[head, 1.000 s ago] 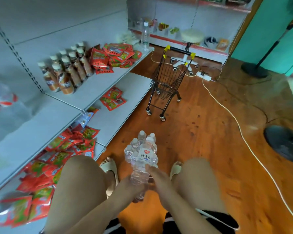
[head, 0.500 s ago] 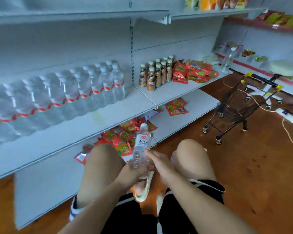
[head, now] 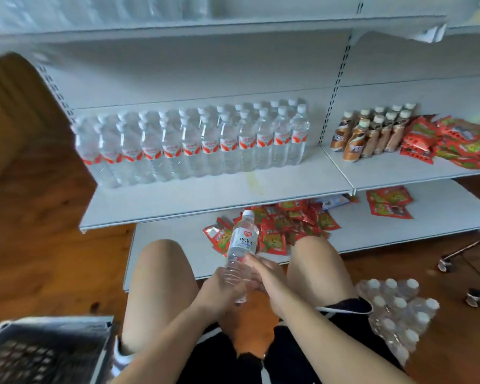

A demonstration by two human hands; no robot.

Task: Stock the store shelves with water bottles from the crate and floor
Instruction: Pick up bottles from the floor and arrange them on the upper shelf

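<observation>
Between my bare knees I hold one clear water bottle (head: 240,249) with a white cap, upright and tilted slightly right. My left hand (head: 219,289) grips its lower body from the left. My right hand (head: 263,275) grips it from the right at the same height. Straight ahead, a white middle shelf (head: 200,198) carries two long rows of water bottles (head: 194,145) with red-and-white labels. A plastic-wrapped pack of water bottles (head: 399,309) lies on the floor by my right thigh. A grey plastic crate (head: 42,353) sits at the lower left; its inside is blurred.
Brown drink bottles (head: 372,134) and red snack packets (head: 455,142) fill the shelf section to the right. More red packets (head: 283,225) lie on the bottom shelf behind the held bottle. Cart wheels (head: 471,273) show at the right edge. The floor is wood.
The view has swung left, from the floor bottles and cart to the water-bottle shelf. Both hands have kept hold of the bottle and raised it off the floor group.
</observation>
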